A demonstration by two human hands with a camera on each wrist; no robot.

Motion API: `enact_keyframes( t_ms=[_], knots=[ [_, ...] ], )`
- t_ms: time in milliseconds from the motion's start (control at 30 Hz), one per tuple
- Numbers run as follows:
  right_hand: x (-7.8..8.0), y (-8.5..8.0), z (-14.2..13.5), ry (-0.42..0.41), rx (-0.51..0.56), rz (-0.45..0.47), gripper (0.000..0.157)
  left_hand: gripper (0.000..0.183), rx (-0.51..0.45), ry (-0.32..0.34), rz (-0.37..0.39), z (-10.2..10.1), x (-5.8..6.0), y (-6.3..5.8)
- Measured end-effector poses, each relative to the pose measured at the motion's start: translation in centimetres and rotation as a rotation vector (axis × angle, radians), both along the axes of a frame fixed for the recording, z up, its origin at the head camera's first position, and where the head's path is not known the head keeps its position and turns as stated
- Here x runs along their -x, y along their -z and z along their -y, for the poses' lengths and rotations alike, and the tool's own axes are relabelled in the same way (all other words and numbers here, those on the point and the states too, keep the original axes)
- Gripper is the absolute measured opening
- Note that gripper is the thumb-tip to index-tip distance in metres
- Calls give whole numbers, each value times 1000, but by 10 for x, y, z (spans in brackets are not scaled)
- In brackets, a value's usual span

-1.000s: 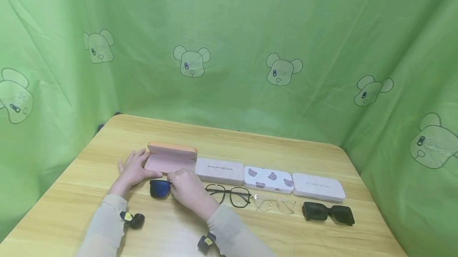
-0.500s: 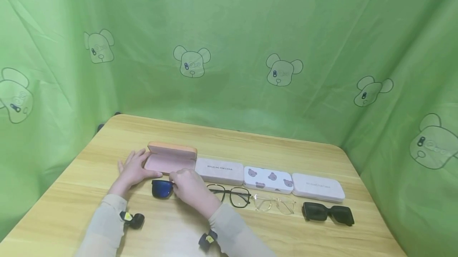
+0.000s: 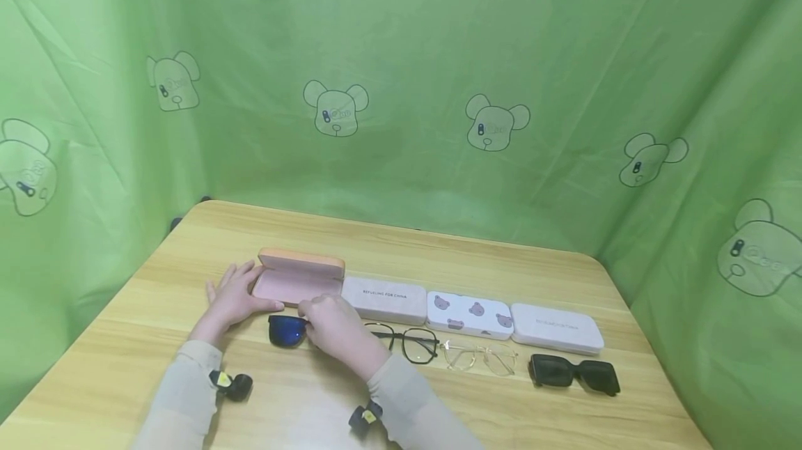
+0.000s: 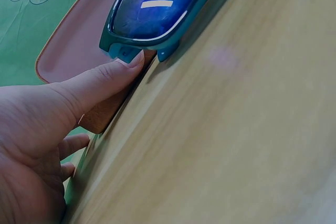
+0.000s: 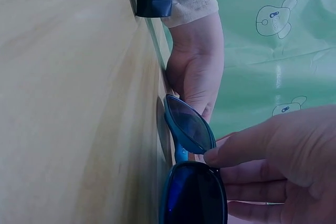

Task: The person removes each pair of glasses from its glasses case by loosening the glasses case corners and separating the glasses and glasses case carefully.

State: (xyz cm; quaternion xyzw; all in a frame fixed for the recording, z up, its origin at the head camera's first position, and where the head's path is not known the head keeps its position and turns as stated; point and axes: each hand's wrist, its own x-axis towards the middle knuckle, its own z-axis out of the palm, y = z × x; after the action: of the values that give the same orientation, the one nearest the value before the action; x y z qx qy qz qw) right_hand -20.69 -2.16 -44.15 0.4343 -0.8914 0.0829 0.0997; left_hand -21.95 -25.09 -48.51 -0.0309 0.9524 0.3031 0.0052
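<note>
At the left of the table an orange glasses case (image 3: 291,286) with a pink lining lies with its lid up and nothing inside. Straight fingers of my left hand (image 3: 232,300) rest along its left side, and the thumb (image 4: 105,82) lies against its front edge. My right hand (image 3: 341,331) pinches sunglasses (image 3: 287,331) with blue mirrored lenses by the bridge, just in front of the case. The right wrist view shows the thumb on the bridge between both lenses (image 5: 189,124). From the head view, the right hand covers one lens.
A pale lettered case (image 3: 385,299), a bear-print case (image 3: 470,314) and another pale case (image 3: 557,328) continue the row rightward, all closed. Before them lie black-framed glasses (image 3: 420,345), clear-framed glasses (image 3: 479,356) and black sunglasses (image 3: 575,372). A green curtain (image 3: 401,178) surrounds the wooden table (image 3: 501,415).
My right hand and the blue sunglasses have shifted slightly to the right along the front of the orange case. My left hand and the case have stayed in place.
</note>
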Motion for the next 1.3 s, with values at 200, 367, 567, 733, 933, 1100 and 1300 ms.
enact_keyframes(
  t_ms=[200, 367, 567, 733, 933, 1100, 1300],
  knots=[
    [0, -1, -2, -14, -8, -21, 18, 104, -3, 2, 1, 0, 0, 0],
    [0, -3, -3, -15, -10, -43, 19, 104, -8, 2, -2, 1, 0, 0],
    [4, -7, -3, 12, 0, -69, 16, 104, -9, 1, 0, 2, 0, 1],
    [7, -12, -4, 33, 32, -52, 19, 104, -9, 1, -2, 2, 0, 0],
    [12, -15, -6, 36, 72, -51, 23, 105, -4, 6, -2, 2, 0, 0],
    [18, -19, -9, 49, 115, -39, 27, 105, -1, 5, -4, 2, 1, 0],
    [28, -22, -13, 71, 223, -28, 28, 104, -9, 5, -4, 1, 0, -1]
  ],
)
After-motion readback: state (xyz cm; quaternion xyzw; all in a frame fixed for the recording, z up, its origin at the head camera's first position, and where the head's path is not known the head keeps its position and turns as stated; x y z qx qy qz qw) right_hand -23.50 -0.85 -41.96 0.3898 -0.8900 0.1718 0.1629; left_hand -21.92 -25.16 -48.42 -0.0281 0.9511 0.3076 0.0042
